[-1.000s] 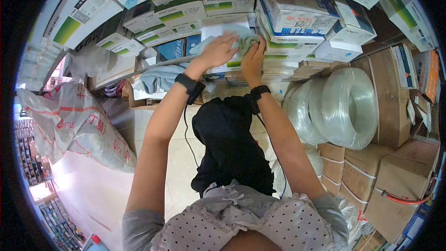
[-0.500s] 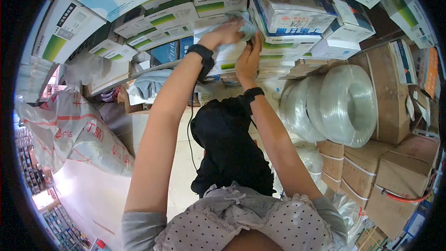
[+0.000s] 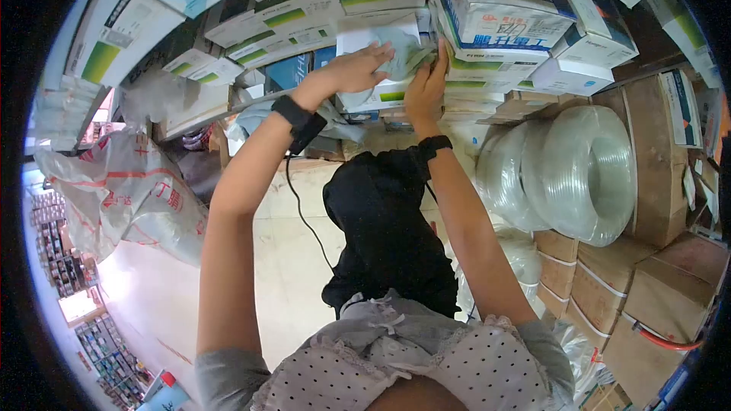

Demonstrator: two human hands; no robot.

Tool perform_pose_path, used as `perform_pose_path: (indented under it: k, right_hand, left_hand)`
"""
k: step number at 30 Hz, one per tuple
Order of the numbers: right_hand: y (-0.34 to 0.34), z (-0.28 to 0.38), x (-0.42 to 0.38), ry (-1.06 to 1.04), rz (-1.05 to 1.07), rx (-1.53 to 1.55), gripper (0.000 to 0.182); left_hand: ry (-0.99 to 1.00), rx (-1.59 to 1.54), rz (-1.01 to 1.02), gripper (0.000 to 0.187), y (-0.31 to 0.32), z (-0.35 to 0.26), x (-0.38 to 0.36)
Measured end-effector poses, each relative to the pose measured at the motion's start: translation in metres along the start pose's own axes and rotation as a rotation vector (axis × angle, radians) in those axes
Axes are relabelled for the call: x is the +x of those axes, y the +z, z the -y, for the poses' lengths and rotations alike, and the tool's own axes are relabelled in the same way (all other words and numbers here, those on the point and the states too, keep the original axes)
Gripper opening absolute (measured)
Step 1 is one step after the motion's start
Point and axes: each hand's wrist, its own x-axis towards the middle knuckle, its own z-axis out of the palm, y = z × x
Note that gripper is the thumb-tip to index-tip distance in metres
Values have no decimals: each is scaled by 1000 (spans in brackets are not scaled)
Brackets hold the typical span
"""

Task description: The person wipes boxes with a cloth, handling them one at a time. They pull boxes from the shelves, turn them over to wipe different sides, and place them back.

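A crumpled pale blue-grey cloth lies against a white box in the shelf in front of me. My left hand reaches in from the left, palm down, its fingers stretched out over the box front and the cloth's left edge. On the other side, my right hand points upward with its fingers closed at the cloth's right edge, beside the stacked boxes. Part of its grip is hidden. Each wrist wears a black band.
Green-and-white boxes fill the shelf; a larger carton sits at right. Coils of clear hose stand beside brown cartons. A printed plastic bag is on the left. More cloth hangs at the lower shelf edge.
My left hand has drawn back left and down off the cloth, its fingers now flatter. More of the white box front shows. The view has shifted slightly, and my right hand stays by the cloth.
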Motion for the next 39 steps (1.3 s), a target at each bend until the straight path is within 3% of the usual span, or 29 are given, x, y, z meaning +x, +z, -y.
perform_pose_path:
  k: [9,12,15,18,25,29,39]
  right_hand:
    - [-2,-4,0,226,63,-25,53]
    - [2,-8,1,-12,-25,-91,54]
    - [1,-10,0,89,-6,34,55]
    - [1,-9,-2,153,19,30,55]
    - [-4,-1,2,-4,14,-5,58]
    - [-7,3,3,-12,68,46,56]
    - [-4,5,0,136,86,8,51]
  left_hand:
    - [-73,5,-3,53,-19,24,73]
    - [-145,26,-80,50,-17,19,84]
    - [-228,90,-91,48,-14,7,85]
    - [-122,107,-221,49,-6,-5,70]
    - [-64,289,-126,54,6,-27,2]
    - [-86,105,-71,56,-2,-16,-23]
    - [-146,62,-54,59,-7,17,59]
